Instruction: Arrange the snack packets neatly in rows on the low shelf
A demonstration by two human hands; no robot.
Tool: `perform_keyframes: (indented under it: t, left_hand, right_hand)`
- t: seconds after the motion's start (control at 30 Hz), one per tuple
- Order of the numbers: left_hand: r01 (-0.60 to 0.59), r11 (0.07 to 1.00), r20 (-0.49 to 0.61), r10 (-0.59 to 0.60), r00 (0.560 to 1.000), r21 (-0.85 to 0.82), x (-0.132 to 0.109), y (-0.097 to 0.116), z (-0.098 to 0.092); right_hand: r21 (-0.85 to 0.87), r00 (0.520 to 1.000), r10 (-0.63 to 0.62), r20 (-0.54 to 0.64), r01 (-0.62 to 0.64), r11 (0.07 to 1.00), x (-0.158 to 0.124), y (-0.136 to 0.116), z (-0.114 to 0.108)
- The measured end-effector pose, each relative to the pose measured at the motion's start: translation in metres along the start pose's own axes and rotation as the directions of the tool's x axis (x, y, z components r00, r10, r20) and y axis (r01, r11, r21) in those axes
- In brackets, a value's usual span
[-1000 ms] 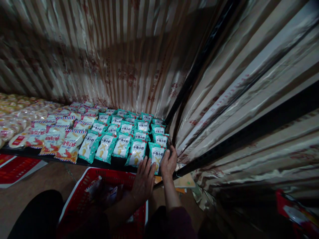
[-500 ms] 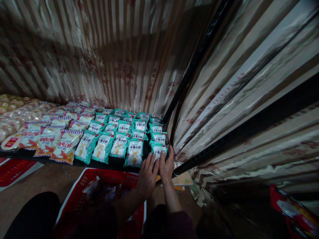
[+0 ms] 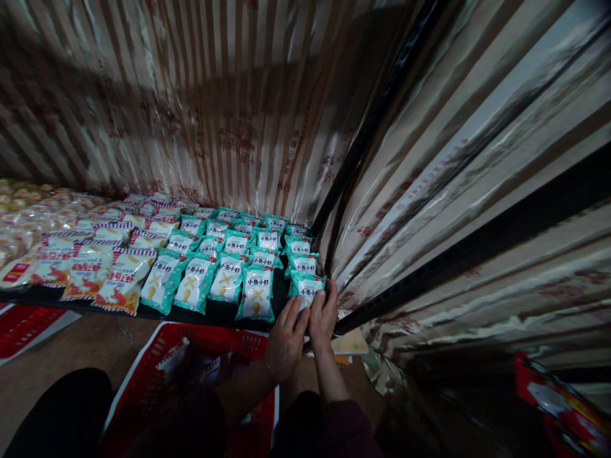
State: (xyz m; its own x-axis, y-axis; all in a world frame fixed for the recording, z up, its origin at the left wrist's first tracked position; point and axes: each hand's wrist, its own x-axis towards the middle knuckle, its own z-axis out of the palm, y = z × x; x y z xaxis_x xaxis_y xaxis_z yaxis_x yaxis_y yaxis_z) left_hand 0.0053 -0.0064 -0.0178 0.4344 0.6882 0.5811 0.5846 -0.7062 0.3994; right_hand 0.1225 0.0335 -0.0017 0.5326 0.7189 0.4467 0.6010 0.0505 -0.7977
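A teal and white snack bag (image 3: 306,284) lies at the front right corner of the dark shelf (image 3: 217,312). My left hand (image 3: 285,343) grips its lower left side, and my right hand (image 3: 323,317) has its lower right side, with fingers closed in on the packet. The bag's bottom is covered by both hands. Behind it, more teal bags (image 3: 303,263) run back in a column. To the left stand several further rows of the same kind, the nearest front packet (image 3: 258,292) being a short gap away from my left hand.
Striped shrimp snack bags (image 3: 124,280) and clear-wrapped round items (image 3: 38,219) fill the shelf's left. Below is a red basket (image 3: 165,337) holding some packets. Black metal bars (image 3: 405,299) and striped wrapping sheets (image 3: 267,127) border the right and back. A red packet (image 3: 563,407) is at lower right.
Both hands and the front right snack bag have shifted slightly to the right. The other bags keep their places on the shelf.
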Motion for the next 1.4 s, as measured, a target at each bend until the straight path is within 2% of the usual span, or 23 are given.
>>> perform_keyframes:
  t: [0.17, 0.43, 0.57, 0.7, 0.8, 0.93, 1.2, 1.4]
  left_hand:
    - [0.017, 1.000, 0.024, -0.017, 1.000, -0.010, -0.009, -0.002, 0.005]
    - [0.000, 0.990, 0.049, 0.007, 0.999, -0.142, -0.003, -0.002, 0.004]
    - [0.015, 0.983, 0.034, -0.009, 0.999, -0.185, -0.007, -0.004, 0.006]
    - [0.051, 0.990, -0.027, -0.055, 0.998, -0.130, -0.016, -0.012, 0.013]
    - [-0.001, 0.996, -0.038, -0.003, 0.999, -0.089, -0.024, -0.018, 0.017]
    - [-0.037, 0.996, -0.014, 0.035, 0.999, -0.083, -0.026, -0.021, 0.020]
    - [0.026, 0.981, 0.102, -0.007, 0.995, -0.193, -0.011, -0.012, 0.010]
    - [0.027, 0.973, 0.136, 0.004, 0.991, -0.228, -0.010, -0.011, 0.008]
  right_hand:
    - [-0.053, 0.991, -0.131, -0.037, 0.129, 0.990, -0.003, 0.005, 0.002]
    - [-0.079, 0.967, -0.255, -0.021, 0.252, 0.964, 0.006, 0.001, -0.001]
    - [-0.061, 0.963, -0.269, -0.019, 0.267, 0.962, -0.011, -0.003, -0.005]
    - [-0.111, 0.944, -0.328, 0.041, 0.330, 0.937, -0.036, -0.009, -0.005]
    - [-0.148, 0.933, -0.354, 0.072, 0.361, 0.921, -0.047, -0.011, -0.003]
    - [-0.149, 0.931, -0.360, 0.064, 0.365, 0.919, -0.052, -0.009, 0.000]
    - [-0.077, 0.953, -0.300, 0.034, 0.302, 0.950, -0.042, -0.001, -0.004]
    - [-0.068, 0.964, -0.266, -0.005, 0.265, 0.962, -0.042, -0.001, -0.007]
